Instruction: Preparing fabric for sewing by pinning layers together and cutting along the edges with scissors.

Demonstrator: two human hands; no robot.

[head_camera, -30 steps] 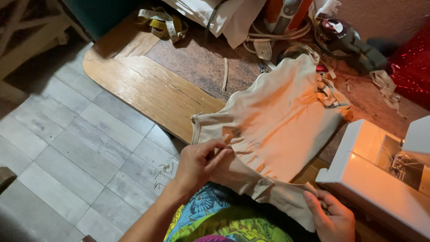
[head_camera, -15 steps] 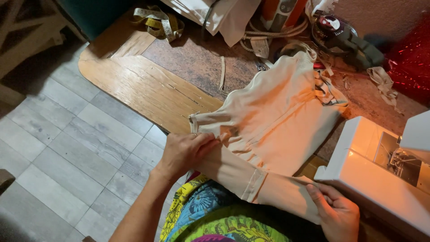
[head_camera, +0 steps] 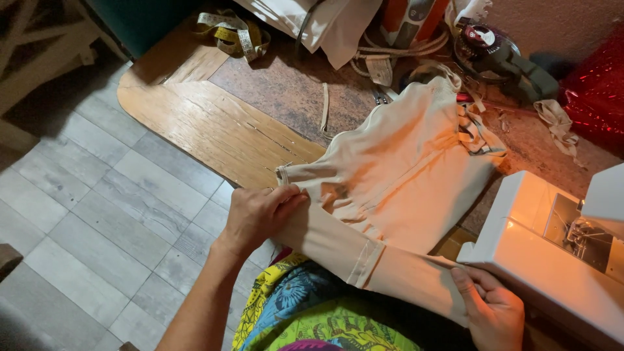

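The left hand [head_camera: 260, 211] comes in from seven o'clock with its forearm angled up across the lap, fingers curled and closed over a fold of the cream fabric piece [head_camera: 396, 175], thumb pressed along the top. The right hand [head_camera: 491, 309], low at five o'clock, has its thumb on top and its fingers tucked beneath the cloth's other end, gripping it just beside the base of the white sewing machine [head_camera: 552, 260]. Between the two hands the fabric runs as a taut band with a stitched seam near its middle; the rest spreads out toward one o'clock over the wooden table [head_camera: 208, 123], whose worn top shows a darker mottled patch. At eleven o'clock lies a coiled yellow measuring tape [head_camera: 235, 32]; at twelve, a heap of white cloth [head_camera: 325, 23] and cords. A shiny red sheet [head_camera: 595, 97] sits at two o'clock. Grey plank-patterned floor tiles [head_camera: 97, 214] fill the left side, and a bright patterned garment [head_camera: 312, 312] covers the lap.
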